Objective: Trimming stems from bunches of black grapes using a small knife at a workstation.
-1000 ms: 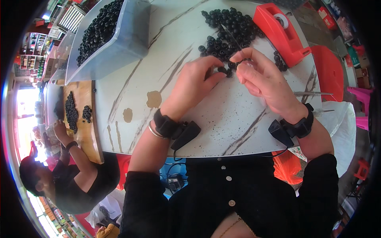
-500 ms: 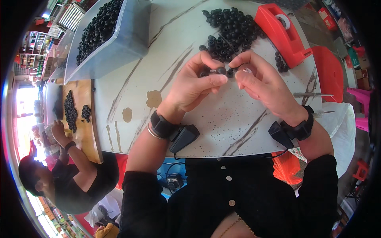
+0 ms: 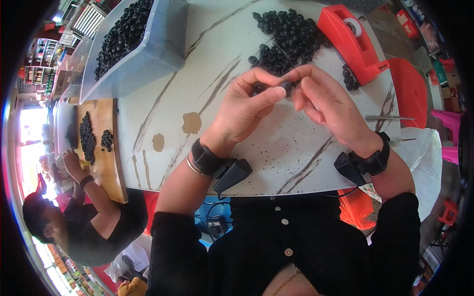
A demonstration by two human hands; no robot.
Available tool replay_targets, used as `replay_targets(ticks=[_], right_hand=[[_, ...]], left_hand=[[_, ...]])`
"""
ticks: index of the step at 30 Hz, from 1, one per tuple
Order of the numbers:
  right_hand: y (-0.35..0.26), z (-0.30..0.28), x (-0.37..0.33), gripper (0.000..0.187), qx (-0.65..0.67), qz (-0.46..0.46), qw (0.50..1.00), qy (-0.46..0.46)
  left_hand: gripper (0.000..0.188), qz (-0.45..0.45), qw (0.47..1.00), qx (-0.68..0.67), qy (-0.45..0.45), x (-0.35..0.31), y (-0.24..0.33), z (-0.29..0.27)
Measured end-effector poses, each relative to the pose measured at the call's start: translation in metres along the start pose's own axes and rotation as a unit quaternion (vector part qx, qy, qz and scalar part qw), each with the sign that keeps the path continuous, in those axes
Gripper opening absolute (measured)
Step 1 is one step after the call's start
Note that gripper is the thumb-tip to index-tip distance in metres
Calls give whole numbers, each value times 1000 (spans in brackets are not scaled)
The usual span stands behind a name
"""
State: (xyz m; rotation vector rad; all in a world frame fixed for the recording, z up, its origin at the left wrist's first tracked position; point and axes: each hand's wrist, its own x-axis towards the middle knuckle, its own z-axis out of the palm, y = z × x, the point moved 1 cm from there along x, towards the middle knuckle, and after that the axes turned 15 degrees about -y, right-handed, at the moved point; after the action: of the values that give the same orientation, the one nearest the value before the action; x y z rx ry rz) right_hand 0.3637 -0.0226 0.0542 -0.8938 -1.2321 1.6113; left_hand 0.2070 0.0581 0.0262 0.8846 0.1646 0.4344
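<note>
Over the middle of the marble-patterned table (image 3: 256, 148) my two hands meet at the fingertips. My left hand (image 3: 247, 106) is closed, pinching a round black bead (image 3: 285, 87) between thumb and forefinger. Another dark bead shows partly behind its fingers. Against that bead press the bent fingers of my right hand (image 3: 333, 106); whatever they hold is too small or hidden to make out. Just beyond my fingers lies a loose heap of black beads (image 3: 291, 37), several with visible holes.
A red tape dispenser (image 3: 353, 44) stands right of the heap, with a few beads beside it. Scissors (image 3: 387, 118) lie at the right edge. At the left is a clear bin (image 3: 163, 49) full of black beads. A co-worker (image 3: 89, 217) sits at a wooden board (image 3: 111, 163).
My right hand's fingertips have come in against the bead, closing the small gap between the hands. My left hand has shifted slightly to the right with the bead.
</note>
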Motion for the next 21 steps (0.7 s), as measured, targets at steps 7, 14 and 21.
replay_targets(ticks=[7, 14, 21], right_hand=[[0, 6, -2, 27, -140, -5, 990, 7], [-1, 7, -3, 24, -193, -41, 980, 27], [3, 5, -3, 23, -212, -55, 975, 23]], left_hand=[[10, 37, 999, -30, 21, 1, -4, -4], [10, 50, 999, 8, 4, 1, -4, -3], [10, 56, 998, 20, -15, 0, -3, -3]])
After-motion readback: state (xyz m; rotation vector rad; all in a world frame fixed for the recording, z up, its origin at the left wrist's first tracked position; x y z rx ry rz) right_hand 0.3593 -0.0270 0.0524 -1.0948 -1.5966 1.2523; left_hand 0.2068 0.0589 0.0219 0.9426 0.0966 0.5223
